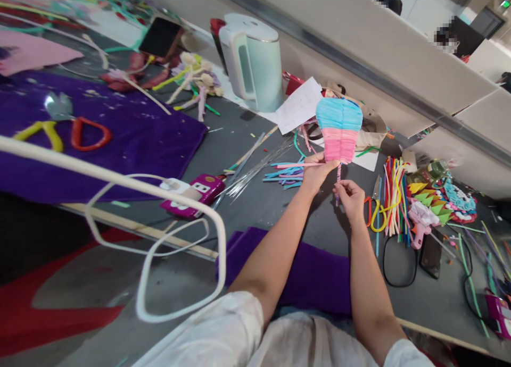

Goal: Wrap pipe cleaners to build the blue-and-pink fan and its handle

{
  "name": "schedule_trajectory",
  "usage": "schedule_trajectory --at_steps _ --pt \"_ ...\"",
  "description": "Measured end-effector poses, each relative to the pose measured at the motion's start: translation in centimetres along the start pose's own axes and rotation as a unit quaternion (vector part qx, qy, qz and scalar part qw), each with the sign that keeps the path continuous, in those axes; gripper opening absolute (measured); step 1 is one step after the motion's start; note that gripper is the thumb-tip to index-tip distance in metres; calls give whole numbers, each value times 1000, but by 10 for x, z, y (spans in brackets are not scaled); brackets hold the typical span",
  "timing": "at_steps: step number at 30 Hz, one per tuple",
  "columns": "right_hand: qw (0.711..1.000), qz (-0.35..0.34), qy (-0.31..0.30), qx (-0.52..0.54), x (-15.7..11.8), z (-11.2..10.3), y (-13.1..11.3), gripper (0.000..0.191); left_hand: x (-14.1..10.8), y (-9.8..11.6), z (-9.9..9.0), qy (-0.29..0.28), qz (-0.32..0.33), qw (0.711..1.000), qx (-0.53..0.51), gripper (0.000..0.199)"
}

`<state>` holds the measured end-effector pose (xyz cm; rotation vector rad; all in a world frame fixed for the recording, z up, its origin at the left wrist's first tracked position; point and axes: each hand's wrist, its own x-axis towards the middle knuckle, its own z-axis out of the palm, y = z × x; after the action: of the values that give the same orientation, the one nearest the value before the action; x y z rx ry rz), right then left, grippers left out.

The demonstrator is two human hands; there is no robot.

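A fan-shaped pipe-cleaner piece (341, 125), blue on top and pink below, stands upright above the table. A thin twisted stem (339, 173) runs down from its base. My left hand (316, 174) is closed on the base of the piece, thumb along its lower edge. With bent fingers, my right hand (352, 197) pinches the lower stem. Loose blue and lilac pipe cleaners (285, 175) lie just left of my left hand, and a pink strand (297, 166) reaches out beside it. Under my forearms is a folded purple cloth (315, 274).
An electric kettle (265, 64) stands at the back. At right are colourful pipe cleaners (393, 197), scissors (377, 218) and a pink glue gun (419, 231). Left are a purple power strip (205, 191), more scissors (51, 130) and a white curved bar (120, 170) close to the camera.
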<state>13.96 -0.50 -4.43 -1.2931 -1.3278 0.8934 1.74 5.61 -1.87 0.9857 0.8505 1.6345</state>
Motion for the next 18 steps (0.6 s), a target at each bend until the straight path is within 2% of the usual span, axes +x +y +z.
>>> schedule_trajectory --at_steps 2,6,9,12,14,16,18 --pt "995 -30 27 -89 -1 0 1 19 -1 -2 0 -4 10 1000 26 14" --pt "960 -84 78 -254 -5 1 -2 14 -5 -7 4 -17 17 999 42 13" --pt "954 -75 90 -276 -6 2 -5 16 -7 -10 7 -17 17 999 47 15" --pt "989 3 48 -143 -5 4 -6 23 -8 -7 8 -23 12 999 46 15" --pt "996 83 -32 17 -3 3 -7 27 -8 -2 7 -26 1 999 31 16" --pt "968 148 -123 159 -2 -1 -7 31 -8 3 6 -17 -17 1000 2 19" --pt "934 179 -183 248 -1 -7 -6 33 -8 7 5 -6 -40 998 -41 20"
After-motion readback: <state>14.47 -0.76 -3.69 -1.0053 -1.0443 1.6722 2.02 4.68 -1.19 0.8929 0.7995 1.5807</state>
